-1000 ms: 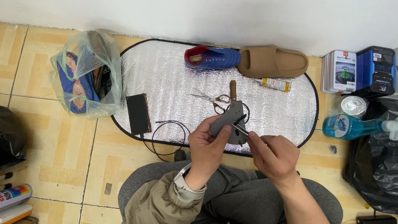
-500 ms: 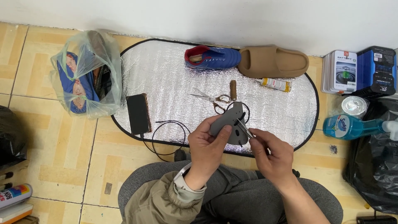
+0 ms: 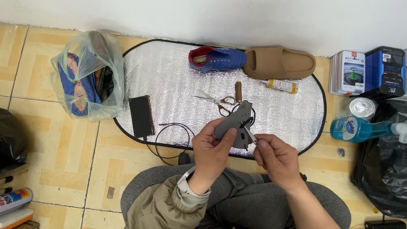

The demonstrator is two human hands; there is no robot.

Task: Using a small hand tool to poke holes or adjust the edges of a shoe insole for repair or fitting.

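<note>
My left hand [image 3: 214, 146] grips a flat grey piece of material [image 3: 234, 122] shaped like a shoe part, held up over the near edge of a silver quilted mat [image 3: 169, 85]. My right hand [image 3: 275, 159] pinches a thin metal needle-like tool [image 3: 250, 135] whose tip meets the grey piece, where a dark thread shows. Just beyond the grey piece lie scissors [image 3: 214, 101] and a small wooden-handled tool [image 3: 238, 91] on the mat.
On the mat: a blue shoe [image 3: 216, 58], a tan slide sandal [image 3: 280, 62], a small glue tube [image 3: 282, 85], a black phone [image 3: 141, 115] with a black cable [image 3: 171, 138]. A plastic bag [image 3: 85, 76] lies left; boxes [image 3: 366, 70], a blue bottle [image 3: 360, 128] and a black bag [image 3: 383, 169] right.
My right hand has drawn slightly down and right from the grey piece, with the thin metal tool now showing between its fingers. My left hand holds the piece steady.
</note>
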